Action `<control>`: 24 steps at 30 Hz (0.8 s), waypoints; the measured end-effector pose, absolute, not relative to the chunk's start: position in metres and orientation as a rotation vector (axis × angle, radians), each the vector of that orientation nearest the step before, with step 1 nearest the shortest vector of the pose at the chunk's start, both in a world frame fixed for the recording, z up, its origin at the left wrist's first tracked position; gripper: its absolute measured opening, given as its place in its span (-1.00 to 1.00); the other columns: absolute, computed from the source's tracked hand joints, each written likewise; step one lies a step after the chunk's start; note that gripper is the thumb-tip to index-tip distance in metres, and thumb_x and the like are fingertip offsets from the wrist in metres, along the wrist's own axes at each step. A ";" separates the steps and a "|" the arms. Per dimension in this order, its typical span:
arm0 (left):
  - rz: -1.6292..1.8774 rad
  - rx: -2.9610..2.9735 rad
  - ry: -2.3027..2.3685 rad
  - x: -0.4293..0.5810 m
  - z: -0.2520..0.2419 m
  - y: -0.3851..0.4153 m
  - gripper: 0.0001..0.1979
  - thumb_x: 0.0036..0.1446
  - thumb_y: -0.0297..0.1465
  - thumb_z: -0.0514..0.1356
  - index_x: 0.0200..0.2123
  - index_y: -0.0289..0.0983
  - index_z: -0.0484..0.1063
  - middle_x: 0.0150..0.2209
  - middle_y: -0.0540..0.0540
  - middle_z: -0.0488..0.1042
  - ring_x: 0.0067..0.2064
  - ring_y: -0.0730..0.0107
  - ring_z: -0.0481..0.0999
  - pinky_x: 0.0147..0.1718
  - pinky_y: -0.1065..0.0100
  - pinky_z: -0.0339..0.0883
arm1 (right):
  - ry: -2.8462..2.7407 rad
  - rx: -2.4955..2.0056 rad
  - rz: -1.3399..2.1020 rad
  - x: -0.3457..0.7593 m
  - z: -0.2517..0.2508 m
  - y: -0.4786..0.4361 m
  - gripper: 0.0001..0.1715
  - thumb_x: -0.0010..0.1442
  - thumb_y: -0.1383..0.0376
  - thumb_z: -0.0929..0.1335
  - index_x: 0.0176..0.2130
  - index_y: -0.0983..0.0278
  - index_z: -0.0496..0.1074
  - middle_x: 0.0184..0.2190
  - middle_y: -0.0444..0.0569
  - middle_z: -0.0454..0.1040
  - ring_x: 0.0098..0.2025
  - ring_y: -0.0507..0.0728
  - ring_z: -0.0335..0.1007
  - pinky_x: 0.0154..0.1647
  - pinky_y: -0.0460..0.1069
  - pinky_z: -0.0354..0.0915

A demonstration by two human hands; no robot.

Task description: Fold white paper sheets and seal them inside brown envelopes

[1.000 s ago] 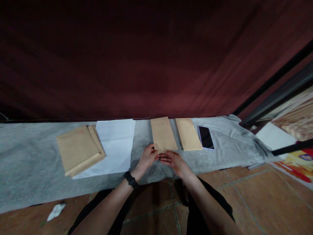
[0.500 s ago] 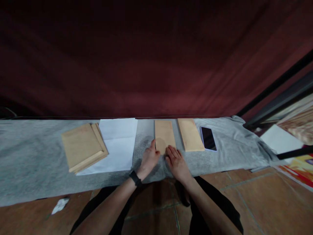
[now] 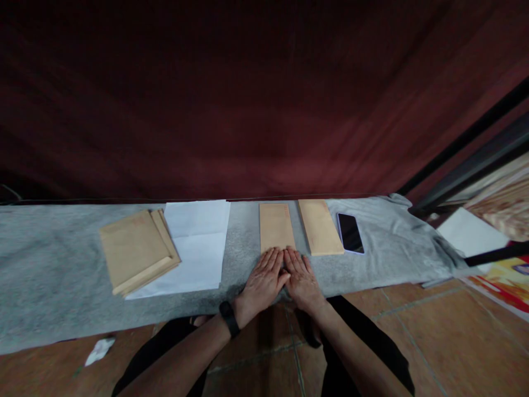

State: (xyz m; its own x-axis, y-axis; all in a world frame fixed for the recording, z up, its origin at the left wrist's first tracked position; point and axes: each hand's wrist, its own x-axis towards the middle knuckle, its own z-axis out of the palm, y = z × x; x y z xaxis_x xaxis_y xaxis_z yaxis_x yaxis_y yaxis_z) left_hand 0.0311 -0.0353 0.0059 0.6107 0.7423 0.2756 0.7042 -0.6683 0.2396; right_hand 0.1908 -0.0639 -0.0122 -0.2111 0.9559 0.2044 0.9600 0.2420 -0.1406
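Note:
A brown paper envelope (image 3: 276,225) lies flat on the grey cloth in front of me. Both hands rest on its near end, side by side, and cover that edge. My left hand (image 3: 265,279), with a black band on its wrist, lies flat with fingers stretched forward. Close beside it, my right hand (image 3: 302,279) is flat too, fingers extended. Right of them sits a stack of brown envelopes (image 3: 320,227), apart from my hands. To the left, white paper sheets (image 3: 202,259) lie partly under a pile of larger brown envelopes (image 3: 134,245).
A phone (image 3: 350,233) lies right of the envelope stack. Grey cloth (image 3: 53,264) covers the long surface, with a dark red curtain (image 3: 264,121) behind it. Black bars (image 3: 471,149) stand at the right. A crumpled white scrap (image 3: 100,351) is on the tiled floor.
My left hand has moved from gripping the envelope's left edge to lying flat on its near end beside the right hand. The right hand's fingers have straightened forward.

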 end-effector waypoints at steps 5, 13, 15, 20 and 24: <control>0.488 2.820 1.206 0.024 0.004 -0.040 -0.29 0.30 -0.01 0.07 0.36 -0.29 0.11 0.40 -0.30 0.09 0.42 -0.03 0.03 0.32 -0.06 0.04 | -2.237 -1.806 -0.048 0.202 -0.015 -0.067 -0.36 0.44 0.21 0.13 0.40 0.39 0.04 0.41 0.17 0.04 0.43 0.25 -0.06 0.40 0.23 -0.03; 0.458 2.868 1.183 0.034 0.006 -0.048 -0.29 0.34 -0.02 -0.01 0.36 -0.37 0.10 0.39 -0.29 0.12 0.43 0.02 0.01 0.36 -0.05 -0.09 | -2.222 -1.740 -0.050 0.217 -0.017 -0.080 -0.34 0.44 0.18 0.12 0.40 0.40 0.04 0.38 0.20 0.12 0.43 0.27 -0.03 0.38 0.24 0.01; 0.427 2.888 1.170 0.036 0.006 -0.049 -0.28 0.35 -0.03 -0.02 0.36 -0.44 0.08 0.39 -0.35 0.09 0.43 0.05 0.01 0.37 -0.02 -0.12 | -2.209 -1.740 -0.015 0.219 -0.013 -0.078 -0.38 0.44 0.20 0.12 0.36 0.42 0.11 0.35 0.22 0.17 0.42 0.27 -0.01 0.38 0.24 0.04; 0.374 2.865 1.148 0.036 0.006 -0.049 -0.21 0.31 0.01 0.02 0.34 -0.51 0.09 0.39 -0.40 0.06 0.43 0.03 -0.01 0.38 0.03 -0.18 | -2.136 -1.703 0.157 0.215 -0.001 -0.067 -0.43 0.46 0.18 0.07 0.29 0.34 0.27 0.32 0.13 0.25 0.39 0.21 0.06 0.38 0.23 0.05; 0.384 2.811 1.139 0.036 0.005 -0.049 -0.23 0.32 -0.04 0.02 0.37 -0.47 0.03 0.38 -0.39 0.09 0.43 0.07 0.01 0.38 0.03 -0.21 | -2.232 -1.616 0.299 0.206 0.001 -0.065 -0.36 0.47 0.11 0.06 0.38 0.33 0.11 0.36 0.11 0.17 0.41 0.18 0.02 0.41 0.23 0.01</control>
